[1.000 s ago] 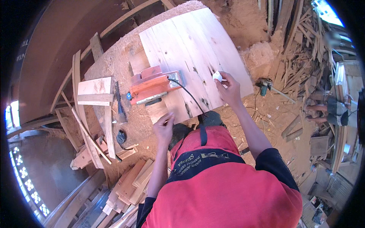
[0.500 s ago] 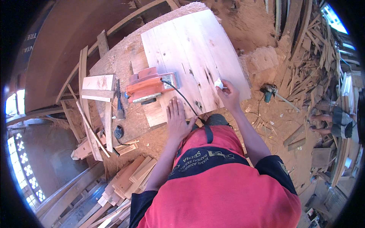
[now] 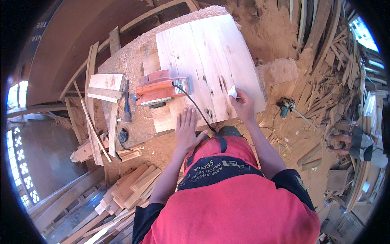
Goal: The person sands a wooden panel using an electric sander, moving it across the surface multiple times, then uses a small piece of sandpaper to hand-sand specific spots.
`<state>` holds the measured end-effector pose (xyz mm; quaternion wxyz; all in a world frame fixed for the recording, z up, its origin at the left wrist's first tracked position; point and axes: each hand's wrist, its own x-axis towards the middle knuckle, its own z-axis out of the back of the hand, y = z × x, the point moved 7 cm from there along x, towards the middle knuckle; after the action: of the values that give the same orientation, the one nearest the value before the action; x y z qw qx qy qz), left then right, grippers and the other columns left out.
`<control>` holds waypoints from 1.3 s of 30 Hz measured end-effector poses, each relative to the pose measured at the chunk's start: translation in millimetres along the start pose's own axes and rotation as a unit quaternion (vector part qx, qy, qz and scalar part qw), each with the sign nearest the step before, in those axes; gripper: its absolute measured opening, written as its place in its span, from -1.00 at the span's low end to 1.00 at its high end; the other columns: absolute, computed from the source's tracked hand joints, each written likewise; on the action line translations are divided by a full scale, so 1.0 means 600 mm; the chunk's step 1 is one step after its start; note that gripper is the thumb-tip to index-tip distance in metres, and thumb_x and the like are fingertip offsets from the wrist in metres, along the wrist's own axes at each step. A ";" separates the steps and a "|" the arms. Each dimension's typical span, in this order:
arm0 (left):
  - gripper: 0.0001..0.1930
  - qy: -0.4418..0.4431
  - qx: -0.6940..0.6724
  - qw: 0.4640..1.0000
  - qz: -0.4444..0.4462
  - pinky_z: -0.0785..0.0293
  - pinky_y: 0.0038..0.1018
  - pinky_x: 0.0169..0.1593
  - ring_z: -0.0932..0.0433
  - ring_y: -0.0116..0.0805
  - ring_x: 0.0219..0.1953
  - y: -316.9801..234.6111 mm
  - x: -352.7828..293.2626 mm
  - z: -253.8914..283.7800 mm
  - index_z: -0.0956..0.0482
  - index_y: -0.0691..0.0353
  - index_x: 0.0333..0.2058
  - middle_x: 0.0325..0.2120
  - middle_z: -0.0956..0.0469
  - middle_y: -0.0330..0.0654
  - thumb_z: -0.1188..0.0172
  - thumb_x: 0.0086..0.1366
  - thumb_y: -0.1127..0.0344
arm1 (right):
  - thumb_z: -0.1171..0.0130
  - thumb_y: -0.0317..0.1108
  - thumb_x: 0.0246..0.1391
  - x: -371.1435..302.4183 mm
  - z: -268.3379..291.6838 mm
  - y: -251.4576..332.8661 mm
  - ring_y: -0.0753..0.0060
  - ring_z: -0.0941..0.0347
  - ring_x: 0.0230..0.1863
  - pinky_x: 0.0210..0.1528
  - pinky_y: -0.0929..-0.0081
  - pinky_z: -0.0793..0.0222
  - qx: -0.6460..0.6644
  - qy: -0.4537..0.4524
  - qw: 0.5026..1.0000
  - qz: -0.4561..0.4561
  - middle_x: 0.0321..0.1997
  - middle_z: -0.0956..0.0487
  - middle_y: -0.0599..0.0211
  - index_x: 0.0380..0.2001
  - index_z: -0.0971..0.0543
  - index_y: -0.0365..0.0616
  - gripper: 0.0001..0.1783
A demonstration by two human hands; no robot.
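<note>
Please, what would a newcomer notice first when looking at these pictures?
The eye would probably fall first on the bright red shirt at the lower middle, then on the orange power tool lying across the left edge of the pale wooden panel. Near the panel's lower right part, the right hand holds a small white piece.
</note>
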<state>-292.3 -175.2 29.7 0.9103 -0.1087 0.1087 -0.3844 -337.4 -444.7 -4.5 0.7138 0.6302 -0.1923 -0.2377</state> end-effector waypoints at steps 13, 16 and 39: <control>0.06 -0.014 0.015 1.000 0.005 0.25 -0.02 0.54 0.14 0.11 0.55 0.037 -0.056 0.000 0.05 0.47 0.45 0.49 0.07 0.21 0.00 0.33 -0.37 | -0.31 -0.43 0.23 -0.006 -0.010 0.004 0.63 -0.58 -0.17 -0.12 0.58 -0.52 0.012 0.021 1.000 -0.001 -0.16 -0.68 0.35 0.06 -0.59 -0.31 -0.64; 0.07 -0.102 -0.048 0.991 0.068 0.23 0.00 0.54 0.11 0.13 0.54 0.066 -0.027 0.013 0.05 0.46 0.45 0.49 0.06 0.20 -0.02 0.32 -0.37 | -0.31 -0.39 0.25 -0.006 -0.011 0.004 0.73 -0.52 -0.23 -0.20 0.63 -0.46 -0.046 -0.006 0.999 0.013 -0.21 -0.65 0.44 0.01 -0.60 -0.31 -0.69; -0.03 -0.020 0.057 0.997 -0.048 0.35 0.20 0.50 0.14 0.27 0.53 -0.065 0.009 0.003 -0.06 0.17 0.48 0.48 0.01 0.17 0.00 0.32 -0.38 | -0.36 -0.37 0.16 -0.022 0.016 0.029 0.42 -0.67 -0.20 -0.16 0.45 -0.61 0.005 -0.050 0.997 0.051 -0.13 -0.71 0.16 0.09 -0.58 -0.24 -0.57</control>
<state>-314.4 -205.1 41.9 0.8974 -0.0698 0.0628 -0.4310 -352.0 -443.4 14.7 0.7111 0.6105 -0.2612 -0.2311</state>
